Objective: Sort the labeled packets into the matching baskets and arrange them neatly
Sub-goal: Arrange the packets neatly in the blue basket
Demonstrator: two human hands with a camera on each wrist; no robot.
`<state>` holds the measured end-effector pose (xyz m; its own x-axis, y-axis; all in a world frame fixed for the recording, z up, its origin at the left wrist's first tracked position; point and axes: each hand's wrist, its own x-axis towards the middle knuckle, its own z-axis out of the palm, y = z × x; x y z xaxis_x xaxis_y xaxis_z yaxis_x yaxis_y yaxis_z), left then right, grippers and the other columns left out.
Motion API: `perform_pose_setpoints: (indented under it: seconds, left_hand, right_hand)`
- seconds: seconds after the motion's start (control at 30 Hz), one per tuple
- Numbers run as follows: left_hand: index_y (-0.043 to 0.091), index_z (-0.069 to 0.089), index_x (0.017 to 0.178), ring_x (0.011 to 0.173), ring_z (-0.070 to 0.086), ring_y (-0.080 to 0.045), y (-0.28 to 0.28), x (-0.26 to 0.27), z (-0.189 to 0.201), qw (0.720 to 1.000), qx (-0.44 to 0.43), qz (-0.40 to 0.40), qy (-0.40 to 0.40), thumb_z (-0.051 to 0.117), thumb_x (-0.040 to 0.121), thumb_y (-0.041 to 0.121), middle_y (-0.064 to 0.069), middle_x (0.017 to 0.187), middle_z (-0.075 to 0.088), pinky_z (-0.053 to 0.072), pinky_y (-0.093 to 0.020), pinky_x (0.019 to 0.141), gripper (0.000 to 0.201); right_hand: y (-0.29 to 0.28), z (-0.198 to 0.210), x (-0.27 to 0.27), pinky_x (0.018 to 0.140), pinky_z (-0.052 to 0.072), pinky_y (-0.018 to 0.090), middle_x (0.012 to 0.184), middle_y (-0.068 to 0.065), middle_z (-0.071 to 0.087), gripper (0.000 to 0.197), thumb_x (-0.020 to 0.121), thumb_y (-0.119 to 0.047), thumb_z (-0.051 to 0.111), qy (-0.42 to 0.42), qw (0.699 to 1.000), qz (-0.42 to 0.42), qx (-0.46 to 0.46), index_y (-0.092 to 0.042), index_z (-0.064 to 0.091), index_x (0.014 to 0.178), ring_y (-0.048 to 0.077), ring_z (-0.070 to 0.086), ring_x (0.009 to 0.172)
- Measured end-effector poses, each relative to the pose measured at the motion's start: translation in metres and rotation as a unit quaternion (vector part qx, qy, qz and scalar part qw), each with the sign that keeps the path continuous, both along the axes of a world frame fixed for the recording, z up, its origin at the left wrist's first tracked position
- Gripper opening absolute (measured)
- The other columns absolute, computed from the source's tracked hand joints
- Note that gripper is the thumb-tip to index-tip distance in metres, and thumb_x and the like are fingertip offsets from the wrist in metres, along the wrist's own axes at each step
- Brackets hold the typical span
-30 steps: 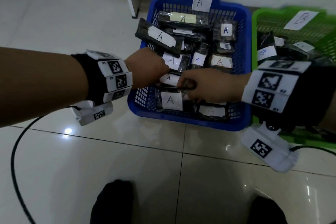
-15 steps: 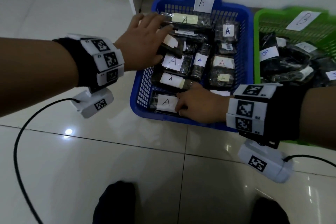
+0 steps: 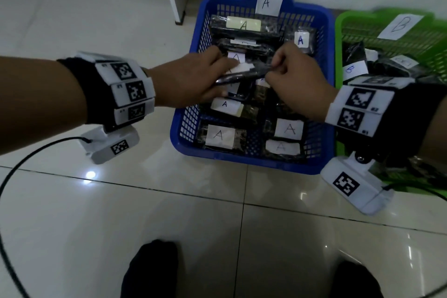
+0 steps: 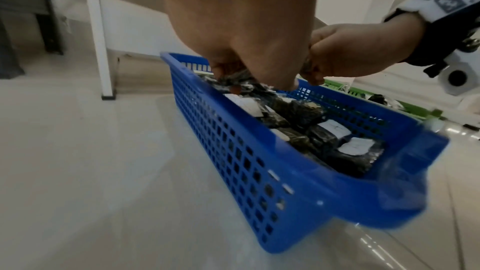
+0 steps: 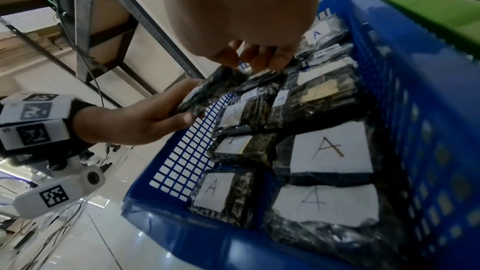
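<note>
Both hands are over the blue perforated plastic basket, which stands on the pale tiled floor. Between them they hold one long dark packet wrapped in clear film, lifted above the other packets in the middle part of the basket. The left hand grips the left end of this packet, with the fingers curled on top and the thumb below. The right hand pinches the right end with curled fingers. In the right wrist view the same packet lies tilted across the left hand, above the left wall of the basket. The label on the held packet is partly hidden, so I cannot read its letter.

Many dark packets with white paper labels marked A lie flat in the blue basket, in rows from the near edge to the far edge. A white paper tag with the letter A stands at the middle of the far rim.

The green plastic basket stands just beside the right side of the blue one. It carries a white tag marked B and holds dark packets; one has a label marked B.
</note>
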<state>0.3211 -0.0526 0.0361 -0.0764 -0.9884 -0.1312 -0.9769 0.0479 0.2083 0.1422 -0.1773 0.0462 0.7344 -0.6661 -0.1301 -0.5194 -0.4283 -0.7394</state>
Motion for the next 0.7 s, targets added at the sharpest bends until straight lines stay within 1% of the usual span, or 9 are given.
perform_pose_setpoints:
  seconds: [0.1,0.17,0.2,0.27,0.33,0.43,0.57,0.63,0.7]
  left_hand:
    - [0.013,0.023,0.145,0.103,0.047,-0.023,0.005,-0.011,-0.007,0.998,0.045,-0.046,-0.010,0.040,0.089,0.055,-0.013,0.124,0.040,0.045,-0.035,0.091,0.072]
    - [0.021,0.014,0.148,0.109,0.045,-0.019,0.008,-0.018,-0.012,0.988,0.129,-0.082,-0.035,0.046,0.088,0.055,-0.008,0.128,0.038,0.043,-0.031,0.092,0.077]
    - [0.025,0.010,0.149,0.112,0.044,-0.018,0.009,-0.020,-0.014,0.977,0.178,-0.100,-0.058,0.050,0.087,0.055,-0.006,0.131,0.037,0.043,-0.030,0.093,0.080]
    - [0.028,0.008,0.149,0.117,0.040,-0.018,0.009,-0.023,-0.017,0.960,0.227,-0.129,-0.100,0.055,0.084,0.057,-0.003,0.133,0.035,0.041,-0.029,0.094,0.086]
    - [0.027,0.015,0.148,0.117,0.040,-0.017,0.006,-0.021,-0.019,0.960,0.231,-0.131,-0.094,0.058,0.084,0.054,-0.002,0.132,0.035,0.041,-0.028,0.093,0.082]
    - [0.025,0.027,0.143,0.116,0.046,-0.017,0.004,-0.015,-0.019,0.965,0.239,-0.093,-0.058,0.064,0.084,0.043,0.000,0.131,0.040,0.045,-0.031,0.093,0.072]
    - [0.021,0.045,0.128,0.111,0.053,-0.015,0.006,-0.016,-0.019,0.967,0.239,-0.084,-0.006,0.065,0.086,0.032,0.002,0.125,0.052,0.046,-0.030,0.095,0.048]
    - [0.022,0.052,0.121,0.102,0.057,-0.013,0.006,-0.022,-0.017,0.969,0.231,-0.085,-0.003,0.062,0.088,0.032,0.003,0.116,0.059,0.048,-0.027,0.088,0.036]
    - [0.023,0.056,0.117,0.091,0.059,-0.012,0.000,-0.023,-0.011,0.978,0.193,-0.072,-0.009,0.058,0.090,0.033,0.003,0.108,0.063,0.048,-0.024,0.079,0.029]
  right_hand:
    - [0.000,-0.006,-0.004,0.056,0.040,0.028,0.073,-0.001,0.050,0.012,0.087,-0.007,0.048,0.008,0.999,0.014,0.043,-0.015,0.044,0.096,0.016,0.048,0.061]
    - [0.004,-0.011,-0.007,0.060,0.047,0.031,0.081,-0.002,0.056,0.013,0.090,-0.008,0.048,0.055,0.994,0.072,0.057,-0.019,0.051,0.097,0.017,0.056,0.068]
    - [0.006,-0.013,-0.009,0.062,0.048,0.028,0.084,-0.003,0.057,0.015,0.091,-0.009,0.049,0.076,0.991,0.102,0.043,-0.021,0.055,0.097,0.013,0.057,0.070]
    - [0.011,-0.015,-0.013,0.062,0.044,0.013,0.088,-0.006,0.058,0.017,0.090,-0.008,0.051,0.095,0.984,0.152,0.009,-0.019,0.061,0.098,0.004,0.053,0.072]
    - [0.015,-0.015,-0.016,0.065,0.042,0.013,0.091,-0.005,0.059,0.019,0.089,-0.007,0.053,0.103,0.977,0.188,-0.018,-0.016,0.063,0.103,0.007,0.053,0.076]
    - [0.016,-0.017,-0.019,0.076,0.045,0.024,0.104,0.001,0.063,0.023,0.088,-0.013,0.057,0.129,0.959,0.242,-0.071,-0.013,0.061,0.111,0.014,0.055,0.089]
    - [0.019,-0.026,-0.024,0.085,0.041,0.030,0.117,0.003,0.058,0.045,0.085,-0.027,0.065,0.185,0.910,0.338,-0.156,-0.019,0.052,0.127,0.018,0.044,0.108]
    - [0.024,-0.029,-0.026,0.090,0.041,0.034,0.125,0.003,0.054,0.057,0.084,-0.030,0.066,0.208,0.884,0.376,-0.187,-0.021,0.043,0.135,0.020,0.042,0.113]
    - [0.029,-0.033,-0.027,0.095,0.037,0.035,0.136,0.003,0.045,0.062,0.084,-0.030,0.065,0.234,0.854,0.405,-0.229,-0.020,0.037,0.139,0.022,0.038,0.119]
